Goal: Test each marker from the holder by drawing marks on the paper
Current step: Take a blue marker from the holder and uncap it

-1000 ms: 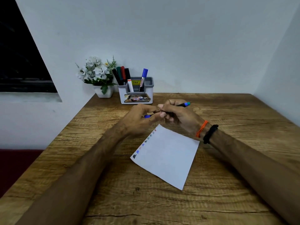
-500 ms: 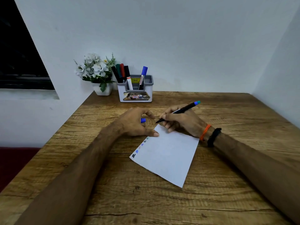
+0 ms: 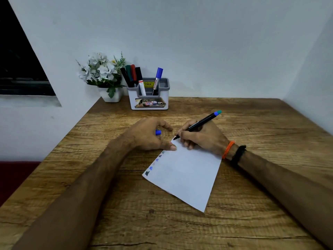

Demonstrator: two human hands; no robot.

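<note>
The right hand (image 3: 201, 137) rests on its outer edge at the far corner of the paper (image 3: 185, 175), fingers curled around a black marker (image 3: 197, 124) in a writing grip. The marker slants up and away from the hand, its blue-green end highest, and its tip meets the paper right at that far corner. The right wrist carries an orange band (image 3: 228, 149) and a black band (image 3: 238, 154), and the forearm runs back toward the near right edge of the worktop (image 3: 252, 222).

The left hand (image 3: 149, 136) lies just left of the right one, close but not touching it. Its thumb reaches forward and presses flat on the paper's left edge, pinning the sheet, while its fingers curl over a small blue cap (image 3: 158, 132) held against the palm. The left forearm stretches diagonally back toward the near left corner.

The paper lies at an angle under and in front of both hands, with a row of small coloured marks (image 3: 153, 165) along its left edge, running from the left thumb toward the near corner.

Well beyond both hands, against the wall, stands the holder (image 3: 148, 101), with several markers (image 3: 134, 75) grouped in its left part and a blue-capped marker (image 3: 157, 81) leaning nearer the middle. To the left of the holder is a pot of white flowers (image 3: 102, 73).
</note>
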